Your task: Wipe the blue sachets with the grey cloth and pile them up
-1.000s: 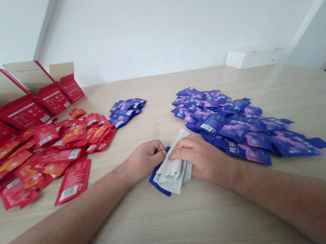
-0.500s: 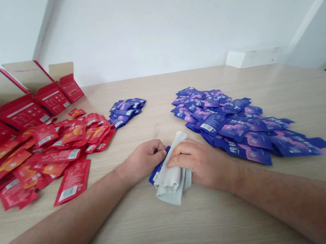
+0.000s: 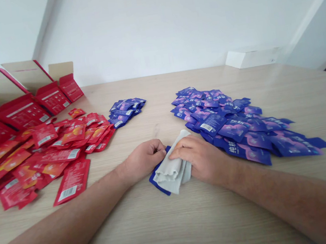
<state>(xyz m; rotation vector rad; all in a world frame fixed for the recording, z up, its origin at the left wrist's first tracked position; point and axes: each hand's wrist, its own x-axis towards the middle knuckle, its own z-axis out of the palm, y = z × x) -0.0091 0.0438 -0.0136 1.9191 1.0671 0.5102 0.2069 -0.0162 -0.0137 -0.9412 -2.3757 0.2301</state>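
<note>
A blue sachet [image 3: 159, 185] lies on the table in front of me, mostly covered by a folded white cloth [image 3: 170, 173]. My left hand [image 3: 147, 158] is closed at the sachet's upper left edge, pinching it between thumb and fingers. The cloth is gripped by my right hand [image 3: 200, 157], which presses it over the sachet's face. Just beyond my right hand spreads a large pile of blue and purple sachets [image 3: 239, 127]. A smaller stack of blue sachets [image 3: 125, 111] sits farther back, left of centre.
Red and orange sachets [image 3: 71, 181] are heaped on the left of the wooden table [image 3: 178, 229]. Behind them stand several open red cartons [image 3: 24, 111] with raised flaps. A white box [image 3: 251, 58] rests at the back right, near the wall.
My right hand has shifted slightly to the right with the cloth. The cloth's lower end has drawn up, so more of the sachet's bottom edge shows. My left hand has stayed put.
</note>
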